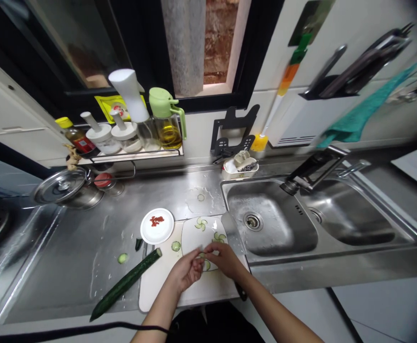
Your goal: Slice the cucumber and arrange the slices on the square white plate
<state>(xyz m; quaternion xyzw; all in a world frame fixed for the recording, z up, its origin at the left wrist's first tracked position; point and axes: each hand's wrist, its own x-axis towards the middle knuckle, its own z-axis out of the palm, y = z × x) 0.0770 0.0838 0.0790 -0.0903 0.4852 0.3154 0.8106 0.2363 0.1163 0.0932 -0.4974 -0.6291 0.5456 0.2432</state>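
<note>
My left hand (188, 270) and my right hand (224, 259) meet over the near part of a white square plate (191, 233). Their fingertips pinch a small thin piece that looks like a cucumber slice, mostly hidden by the fingers. Curved green slices (201, 224) lie fanned in clusters on the plate. The plate rests on a white cutting board (158, 281). Left of my hands, a long cucumber (126, 284) with one cut end lies partly across the board. A round cucumber piece (176, 246) sits beside the plate.
A small white plate (146, 229) with red bits overlaps the board's far left corner. A black handle (241, 290) shows at the board's right edge. The double sink (272, 257) lies right. Behind are a lidded pot (86, 197) and a shelf of seasonings with an oil bottle (167, 126).
</note>
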